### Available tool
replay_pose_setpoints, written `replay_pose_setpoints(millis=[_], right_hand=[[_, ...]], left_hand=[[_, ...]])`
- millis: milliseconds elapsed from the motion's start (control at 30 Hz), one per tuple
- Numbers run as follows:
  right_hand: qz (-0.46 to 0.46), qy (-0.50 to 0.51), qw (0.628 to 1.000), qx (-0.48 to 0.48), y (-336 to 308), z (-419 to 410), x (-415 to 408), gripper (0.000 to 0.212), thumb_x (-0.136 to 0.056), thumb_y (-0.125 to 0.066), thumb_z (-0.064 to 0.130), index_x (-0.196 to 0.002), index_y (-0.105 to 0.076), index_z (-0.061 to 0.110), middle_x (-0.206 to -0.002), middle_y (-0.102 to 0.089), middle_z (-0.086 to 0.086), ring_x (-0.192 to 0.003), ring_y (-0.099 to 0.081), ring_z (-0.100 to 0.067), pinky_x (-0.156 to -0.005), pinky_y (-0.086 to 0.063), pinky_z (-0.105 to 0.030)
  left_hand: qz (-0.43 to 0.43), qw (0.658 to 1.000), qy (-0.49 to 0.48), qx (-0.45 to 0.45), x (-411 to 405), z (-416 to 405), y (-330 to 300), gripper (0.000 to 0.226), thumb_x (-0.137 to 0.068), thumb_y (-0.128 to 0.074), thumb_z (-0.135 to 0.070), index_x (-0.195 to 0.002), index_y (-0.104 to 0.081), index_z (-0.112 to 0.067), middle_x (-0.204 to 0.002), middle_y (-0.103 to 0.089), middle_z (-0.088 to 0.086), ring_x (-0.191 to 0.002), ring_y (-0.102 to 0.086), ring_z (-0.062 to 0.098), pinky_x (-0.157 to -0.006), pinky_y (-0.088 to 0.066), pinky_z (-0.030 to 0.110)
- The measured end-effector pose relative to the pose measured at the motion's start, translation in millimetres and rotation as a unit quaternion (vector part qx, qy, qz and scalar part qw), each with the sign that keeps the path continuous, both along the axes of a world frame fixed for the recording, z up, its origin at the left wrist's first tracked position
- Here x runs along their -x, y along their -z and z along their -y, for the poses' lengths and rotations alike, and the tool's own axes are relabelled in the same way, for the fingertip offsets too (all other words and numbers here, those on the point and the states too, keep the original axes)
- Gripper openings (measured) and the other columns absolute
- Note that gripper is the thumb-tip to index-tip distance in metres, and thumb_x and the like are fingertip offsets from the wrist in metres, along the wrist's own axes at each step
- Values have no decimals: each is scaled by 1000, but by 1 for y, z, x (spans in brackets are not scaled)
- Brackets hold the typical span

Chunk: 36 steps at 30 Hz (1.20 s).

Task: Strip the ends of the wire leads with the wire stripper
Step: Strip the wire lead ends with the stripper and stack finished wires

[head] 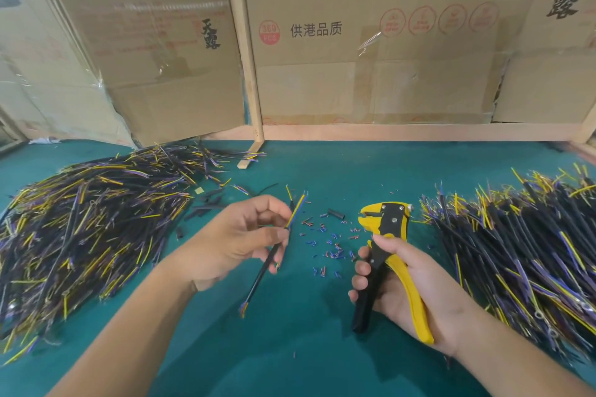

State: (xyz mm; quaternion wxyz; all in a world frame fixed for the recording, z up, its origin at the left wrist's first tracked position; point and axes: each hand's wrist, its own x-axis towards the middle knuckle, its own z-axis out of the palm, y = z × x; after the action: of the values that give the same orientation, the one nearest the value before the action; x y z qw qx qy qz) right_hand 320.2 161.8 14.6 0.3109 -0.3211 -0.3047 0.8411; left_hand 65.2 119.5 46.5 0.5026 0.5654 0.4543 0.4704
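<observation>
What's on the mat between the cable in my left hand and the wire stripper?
In the head view, small bits of stripped insulation and a short black sleeve piece lie on the green mat between the cable and wire stripper.

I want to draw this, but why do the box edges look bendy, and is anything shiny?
Head view: the wide lens bows the wooden frame and cardboard boxes; tape on the boxes gives glare; the light is soft and even; the wire stripper and held wire look sharp, the corners blurrier.
</observation>
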Motion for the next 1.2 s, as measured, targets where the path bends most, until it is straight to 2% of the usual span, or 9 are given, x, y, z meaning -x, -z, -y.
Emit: replay_pose_setpoints(millis=[133,300,500,700,833,900,1000,1200], right_hand=[[-3,-9,1000,0,1,-1,1,28,-87,-62,34,-90,-59,6,-76,-48,-11,-65,-48,-26,-68,-54,-43],[-4,-7,1000,6,2,-2,2,28,-84,-65,34,-86,-61,6,-76,-49,-11,-64,-48,-26,-68,-52,-44],[1,-6,1000,0,2,-2,3,28,-85,-63,34,-89,-60,6,-76,-49,-10,-64,-48,-25,-69,-51,-43],[2,-8,1000,-1,1,-1,3,28,-90,-59,34,-89,-59,6,-76,-47,-10,-64,-48,-25,-70,-50,-43],[1,-9,1000,-5,2,-2,3,27,-86,-61,33,-87,-59,6,-75,-47,-10,-64,-47,-26,-68,-51,-43],[4,-5,1000,-8,3,-3,3,28,-84,-62,34,-87,-59,6,-74,-48,-10,-63,-48,-25,-67,-51,-44],[5,-4,1000,-10,5,-4,3,29,-83,-64,34,-88,-59,6,-74,-48,-10,-63,-48,-25,-67,-53,-44],[-4,-12,1000,-9,10,-6,2,31,-80,-68,35,-88,-60,6,-74,-49,-10,-63,-49,-25,-65,-54,-44]], left_hand=[[44,998,37,-4,-6,7,-7,16,-88,-63,-1,-101,-66,-11,-81,-60,12,-57,-58,24,-53,-52,32],[52,997,51,-9,-11,10,-9,21,-91,-58,-1,-111,-60,-8,-84,-60,15,-58,-57,29,-53,-53,33],[83,995,45,-11,-13,9,-9,26,-92,-57,0,-117,-54,-3,-85,-60,14,-58,-61,27,-53,-54,30],[90,995,49,-6,-12,8,-7,36,-92,-60,-5,-127,-51,-11,-89,-61,13,-62,-65,28,-57,-57,33],[102,993,61,-11,-13,7,-6,41,-94,-59,-4,-130,-54,-22,-92,-61,13,-64,-66,28,-59,-58,31],[102,994,49,-13,-14,6,-4,40,-94,-57,-3,-129,-57,-23,-92,-62,11,-65,-67,27,-60,-58,31],[116,993,-6,-12,-16,3,-1,34,-93,-55,-2,-124,-61,-15,-88,-64,9,-65,-68,24,-61,-58,29],[143,987,-71,-9,-12,0,-2,27,-99,-46,4,-121,-59,-5,-83,-65,7,-64,-68,20,-60,-57,26]])
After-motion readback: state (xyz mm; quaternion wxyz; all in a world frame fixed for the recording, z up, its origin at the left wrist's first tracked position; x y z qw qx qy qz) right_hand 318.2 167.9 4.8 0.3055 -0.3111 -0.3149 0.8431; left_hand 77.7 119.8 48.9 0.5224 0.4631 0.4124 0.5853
